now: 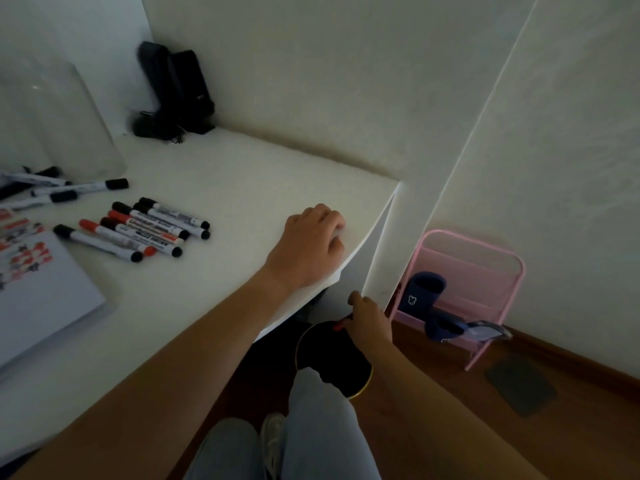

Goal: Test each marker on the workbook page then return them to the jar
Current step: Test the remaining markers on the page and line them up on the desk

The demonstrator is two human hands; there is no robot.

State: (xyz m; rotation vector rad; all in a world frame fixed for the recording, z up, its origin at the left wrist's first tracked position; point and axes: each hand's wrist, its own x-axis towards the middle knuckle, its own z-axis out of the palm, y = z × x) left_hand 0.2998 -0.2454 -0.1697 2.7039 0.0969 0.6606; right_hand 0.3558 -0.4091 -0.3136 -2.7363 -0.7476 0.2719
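A red marker (341, 323) sits pinched in the right hand (370, 323), low beside the desk (242, 174) over a dark bin (332, 358); seemingly a dud being discarded. The left hand (308, 244) rests on the desk edge, fingers curled, holding nothing. Next, fetch another from the markers (149, 230) near the jar (69, 116) and workbook (45, 289).

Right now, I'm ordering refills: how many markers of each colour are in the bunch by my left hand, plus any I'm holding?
Black markers: 5
Red markers: 2
Held red marker, in right hand: 1
Total: 8
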